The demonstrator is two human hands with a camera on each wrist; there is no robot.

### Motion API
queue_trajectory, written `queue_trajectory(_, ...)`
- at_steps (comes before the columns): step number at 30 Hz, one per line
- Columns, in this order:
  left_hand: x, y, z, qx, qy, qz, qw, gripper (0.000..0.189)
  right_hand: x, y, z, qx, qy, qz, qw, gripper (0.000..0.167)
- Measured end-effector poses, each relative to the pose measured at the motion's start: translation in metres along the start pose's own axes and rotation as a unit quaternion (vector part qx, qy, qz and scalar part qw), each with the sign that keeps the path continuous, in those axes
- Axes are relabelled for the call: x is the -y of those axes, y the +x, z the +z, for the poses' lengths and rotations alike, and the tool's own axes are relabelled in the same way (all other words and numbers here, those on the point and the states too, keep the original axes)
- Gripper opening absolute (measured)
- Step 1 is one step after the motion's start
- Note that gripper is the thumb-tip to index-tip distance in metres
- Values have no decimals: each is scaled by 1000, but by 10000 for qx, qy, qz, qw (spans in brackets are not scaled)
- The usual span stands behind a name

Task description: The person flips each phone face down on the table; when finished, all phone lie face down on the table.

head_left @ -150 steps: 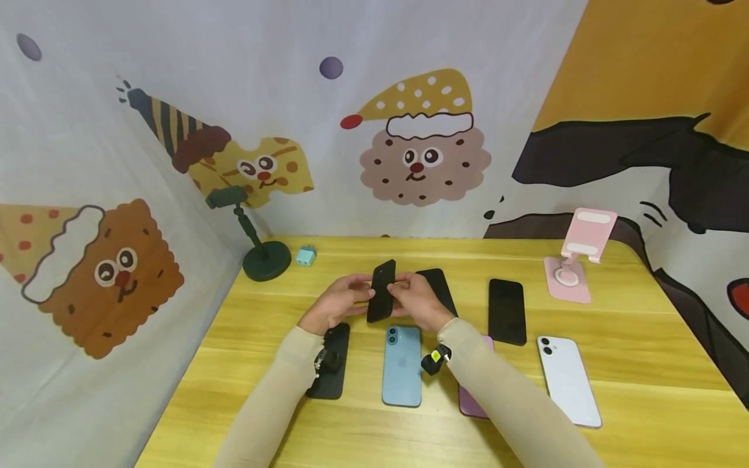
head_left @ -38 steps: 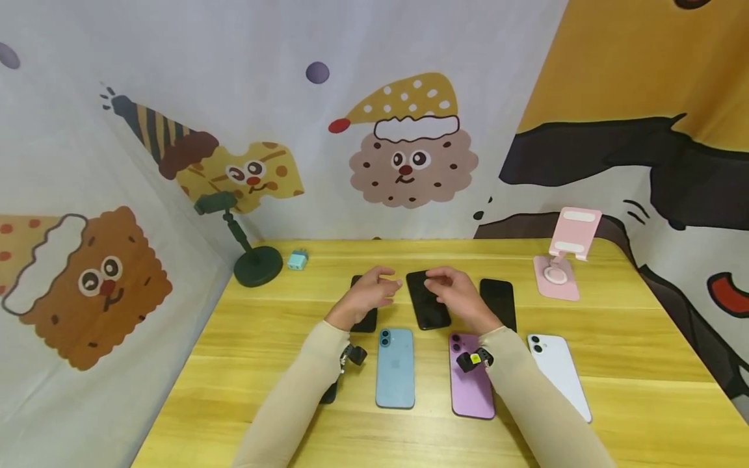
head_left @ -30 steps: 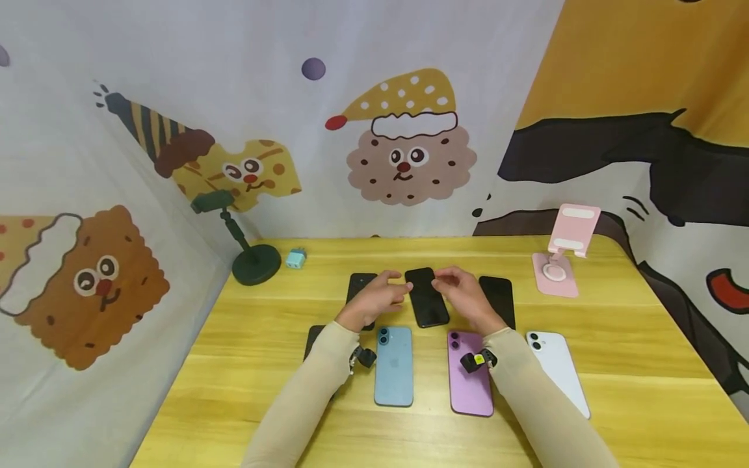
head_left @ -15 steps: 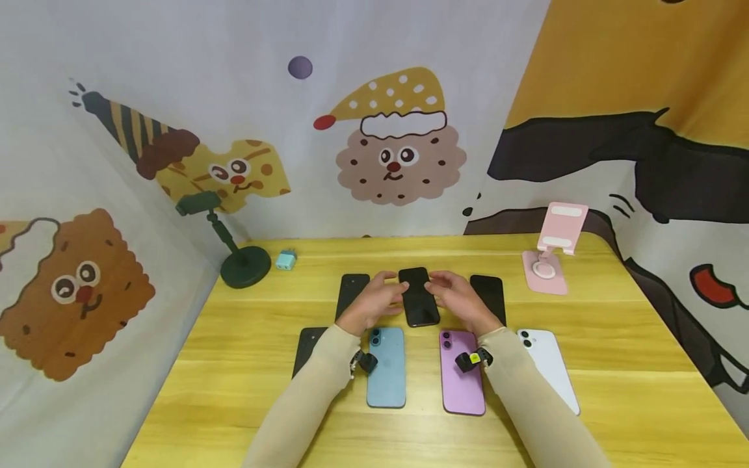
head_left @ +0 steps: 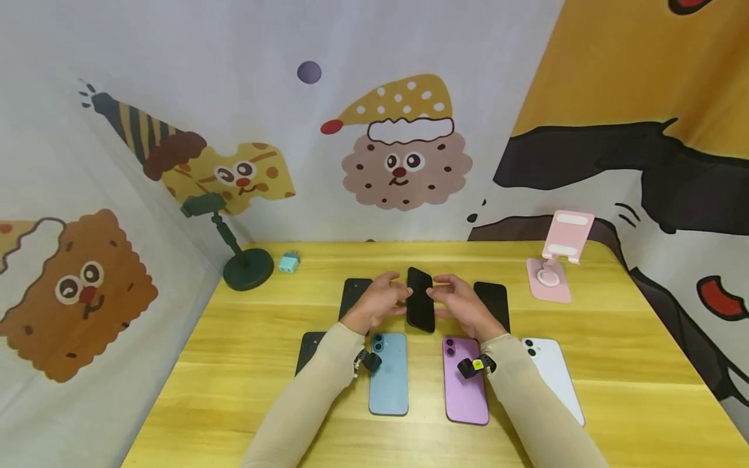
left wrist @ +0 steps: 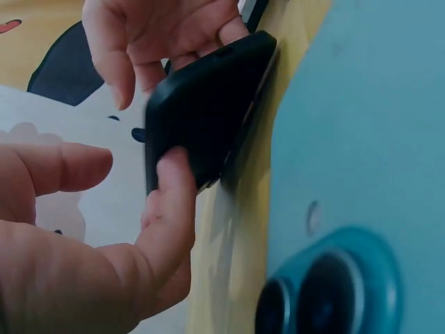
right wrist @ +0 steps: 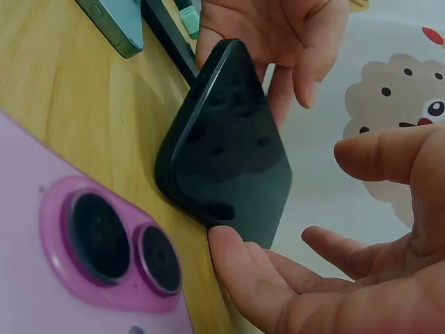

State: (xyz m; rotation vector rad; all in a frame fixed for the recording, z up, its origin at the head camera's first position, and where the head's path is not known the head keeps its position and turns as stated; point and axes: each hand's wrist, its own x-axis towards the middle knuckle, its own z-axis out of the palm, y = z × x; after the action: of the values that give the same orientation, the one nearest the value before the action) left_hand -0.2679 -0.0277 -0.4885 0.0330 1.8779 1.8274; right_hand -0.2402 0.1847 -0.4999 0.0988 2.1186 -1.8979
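Observation:
A black smartphone [head_left: 420,302] stands tilted at the centre of the table, screen towards the right, between both hands. My left hand [head_left: 377,305] curls its fingers against the phone's underside; in the left wrist view the thumb stands off the dark back. My right hand [head_left: 465,309] has its thumb clear too. In the right wrist view its fingertips [right wrist: 226,247] touch the phone's lower edge. Nearest the hands lie a blue phone [head_left: 389,390], a purple phone [head_left: 466,396] and a black phone [head_left: 351,296] partly behind the left hand.
A black phone [head_left: 494,302] and a white phone [head_left: 556,380] lie at right, another black phone [head_left: 308,349] under the left forearm. A green stand [head_left: 248,268], a small blue charger plug [head_left: 289,262] and a pink phone stand [head_left: 549,276] line the back. Patterned fabric hangs behind.
Five seconds ago both hands held a different black phone upright; it lies left now. The hands then moved right to the centre phone, which lay flat and has now been tipped up.

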Motion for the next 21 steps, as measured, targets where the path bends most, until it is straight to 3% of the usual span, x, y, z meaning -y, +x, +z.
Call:
queue_trajectory(3,1,1,4,276,-47,154,9995,63,-2,-1,0,6,22,11,10000,62)
queue_trajectory(8,1,-2,6,451,-131,182,9987,54,-1,-3,-1,52,-28,-17,10000,58)
queue_trajectory(21,5,-2,13,1257,-221,104,9918,68,9,-6,3,92,-161,23,9998,64)
